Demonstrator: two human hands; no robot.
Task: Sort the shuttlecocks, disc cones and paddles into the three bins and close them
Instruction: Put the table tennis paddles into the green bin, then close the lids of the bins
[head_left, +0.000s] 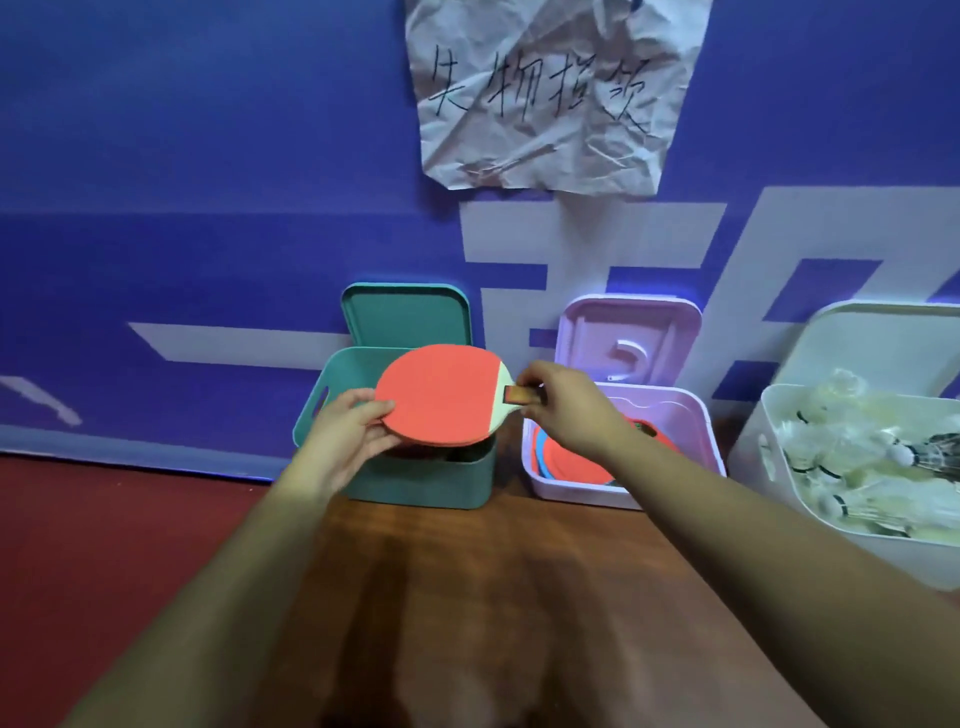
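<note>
paddle (441, 400), red face up, hovering flat over the mouth of the green bin (431, 483); i am seeing it touching nothing but the two hands. the left hand (348, 431) is gripping the blade's left rim, thumb on top and fingers curling beneath. the right hand (566, 410) is pinching the short handle between thumb and fingertips. something dark is lying in the green bin under the blade; it is possibly more paddles, though the blade is hiding most of it.

just to the right, the pink bin (571, 491) is holding a stack of disc cones (566, 462), orange and blue. further right, the white bin (883, 551) is carrying a heap of shuttlecocks (872, 467). the green lid (405, 314), pink lid (623, 332) and white lid (883, 343) are all standing upright against the blue wall (208, 182), each behind its own bin. the bins are sitting at the back of the wooden table (467, 597).

i am judging the sorting to be nearing its end: cones and shuttlecocks are sitting in their own bins, and i am finding no other loose piece in this view. what is remaining, as i am reading it, is lowering this paddle into the green bin and bringing down the three lids, none of which is closed yet.
</note>
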